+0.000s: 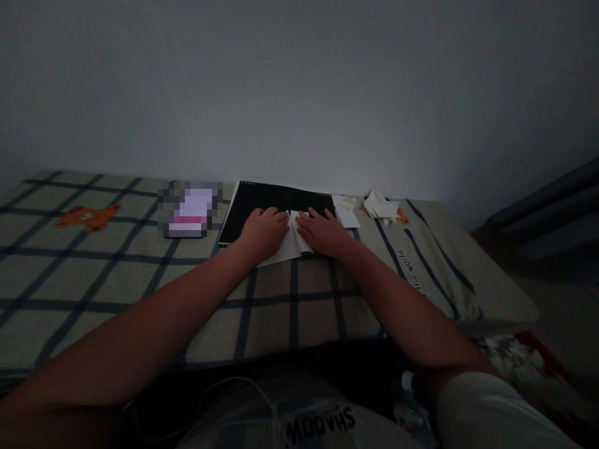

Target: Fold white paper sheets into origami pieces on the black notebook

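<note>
Head view, dim light, and both arms reach out over a checked cover (140, 274) that may lie on a bed or a low table; I cannot tell which. Far left, an orange bear print (88, 217) sits on the cloth. Next comes a pixelated patch (191, 209), pinkish-white, whatever it hides unreadable. Then a black sheet (276, 202) lies flat by the wall, and on its near edge rests the white paper (292, 244), partly folded.

Left hand (262, 232) presses flat on the paper's left half, fingers spread and laid down, gripping nothing. Right hand (324, 233) does the same on the right half, fingers extended and flat, tips almost meeting the left's at a raised crease in the middle.

Risk as I judge it: the cover is soft, so pressure may give a crooked crease; the paper could slide on the slick black sheet if one hand pushes harder; in this gloom, edges could be misaligned unnoticed.

Further right, a small white slip (347, 212), then a heap of white scraps (381, 206), well apart from the hands.

Hard to see: the paper's centre under the palms, the fold's exact shape, and the printed words on the cover's right edge.
</note>
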A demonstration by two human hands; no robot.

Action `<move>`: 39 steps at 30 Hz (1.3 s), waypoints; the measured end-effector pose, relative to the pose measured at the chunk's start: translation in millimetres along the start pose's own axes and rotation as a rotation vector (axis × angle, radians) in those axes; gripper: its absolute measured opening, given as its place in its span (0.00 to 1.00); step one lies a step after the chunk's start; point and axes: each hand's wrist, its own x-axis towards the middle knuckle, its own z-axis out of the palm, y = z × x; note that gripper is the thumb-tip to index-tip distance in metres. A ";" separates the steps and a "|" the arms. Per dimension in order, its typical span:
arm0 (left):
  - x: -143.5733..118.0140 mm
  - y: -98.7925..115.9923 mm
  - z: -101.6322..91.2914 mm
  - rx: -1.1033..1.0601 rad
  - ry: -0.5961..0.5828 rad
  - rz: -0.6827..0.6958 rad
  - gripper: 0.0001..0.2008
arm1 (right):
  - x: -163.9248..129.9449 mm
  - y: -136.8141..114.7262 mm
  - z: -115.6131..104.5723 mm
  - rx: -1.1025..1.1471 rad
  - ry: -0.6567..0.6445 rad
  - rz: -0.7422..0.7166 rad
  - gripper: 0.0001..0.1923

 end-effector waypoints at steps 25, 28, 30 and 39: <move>0.3 -8.4 4.0 -0.039 0.002 -0.029 0.19 | 8.5 12.0 5.8 0.035 -0.022 -0.092 0.27; 0.0 -8.1 3.7 -0.024 -0.040 -0.022 0.20 | 8.4 11.7 5.8 0.039 -0.041 -0.088 0.27; -0.8 -7.1 1.7 -0.017 -0.062 -0.022 0.21 | 7.7 10.9 5.4 0.033 -0.043 -0.082 0.27; -3.4 -0.8 -3.4 0.009 -0.070 -0.030 0.22 | 5.9 3.7 0.2 -0.005 -0.066 -0.051 0.27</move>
